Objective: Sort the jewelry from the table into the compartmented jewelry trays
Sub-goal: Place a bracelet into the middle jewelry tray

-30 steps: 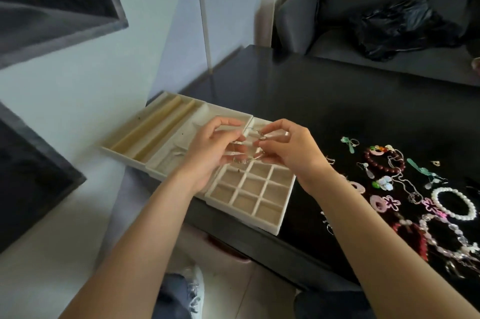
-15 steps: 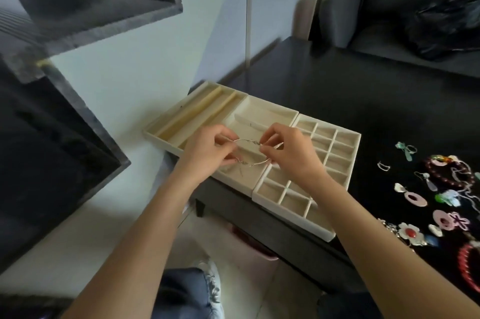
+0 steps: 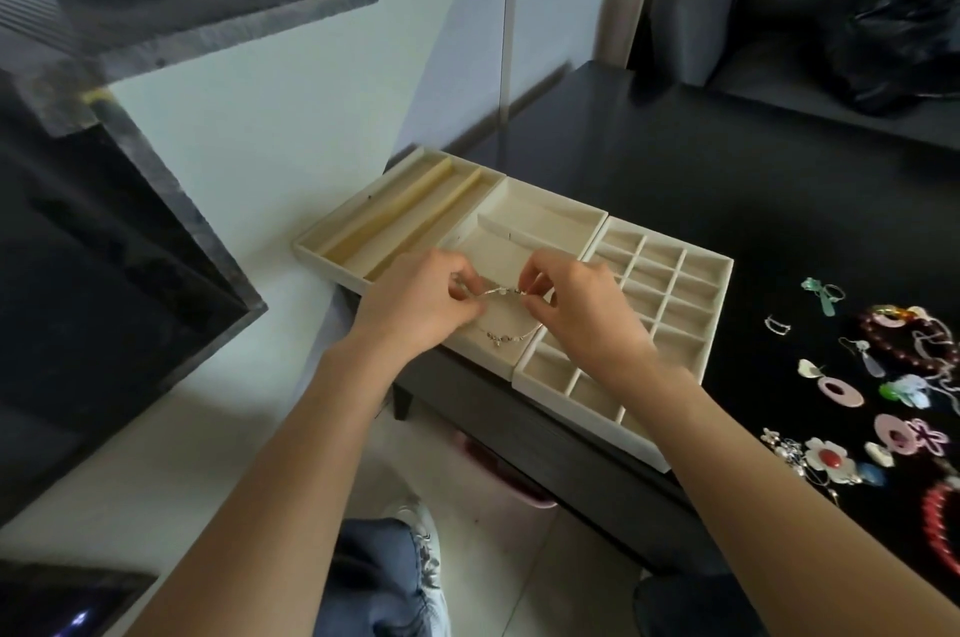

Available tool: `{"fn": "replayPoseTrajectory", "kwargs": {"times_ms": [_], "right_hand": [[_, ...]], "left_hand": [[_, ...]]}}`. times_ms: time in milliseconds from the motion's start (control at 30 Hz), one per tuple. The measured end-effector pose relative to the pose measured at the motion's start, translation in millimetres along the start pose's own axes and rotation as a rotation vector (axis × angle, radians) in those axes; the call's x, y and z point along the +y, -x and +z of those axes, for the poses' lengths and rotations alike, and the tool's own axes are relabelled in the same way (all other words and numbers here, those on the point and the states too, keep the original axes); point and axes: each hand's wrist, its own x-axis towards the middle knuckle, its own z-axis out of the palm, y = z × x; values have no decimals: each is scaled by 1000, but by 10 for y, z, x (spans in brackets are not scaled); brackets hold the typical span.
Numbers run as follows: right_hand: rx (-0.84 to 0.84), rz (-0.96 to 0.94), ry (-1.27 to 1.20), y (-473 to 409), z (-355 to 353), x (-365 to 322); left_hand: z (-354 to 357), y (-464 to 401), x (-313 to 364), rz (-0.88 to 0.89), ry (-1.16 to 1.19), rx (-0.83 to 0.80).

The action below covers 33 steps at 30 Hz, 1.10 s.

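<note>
Three cream trays stand side by side at the black table's left corner: a long-slot tray (image 3: 363, 215), a middle tray (image 3: 540, 215) with wide compartments, and a grid tray (image 3: 691, 283) with several small cells. My left hand (image 3: 421, 304) and my right hand (image 3: 576, 309) hover over the middle tray, each pinching one end of a thin silver chain bracelet (image 3: 506, 332). Its loop sags between my fingers with small charms at the bottom. The tray's front part is hidden under my hands.
Loose jewelry lies on the black table (image 3: 675, 158) at right: a dark red bead bracelet (image 3: 893, 340), pink ring earrings (image 3: 839, 389), a flower brooch (image 3: 828, 460), green pieces. A black bag (image 3: 904, 44) sits on the grey sofa behind. A pink bin (image 3: 498, 470) stands under the table.
The view has swung left and my hands have shifted from over the grid tray to over the middle tray, still holding the chain, whose loop now hangs lower.
</note>
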Motion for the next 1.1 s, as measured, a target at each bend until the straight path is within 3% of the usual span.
{"fn": "replayPoseTrajectory", "kwargs": {"times_ms": [433,600,733,1100], "right_hand": [[-91,-72,170,-31,84,-33],[-23,-39,166,1,-36,42],[-127,-55,255,54,-93,79],[-209,-156,517,140,-40,-3]], "left_hand": [[9,11,-37,7,-160,-47],[-3,-4,-106,98,-155,-64],[45,-15,-58,193,-237,-145],[117,-34,-83,206,-400,-85]]}}
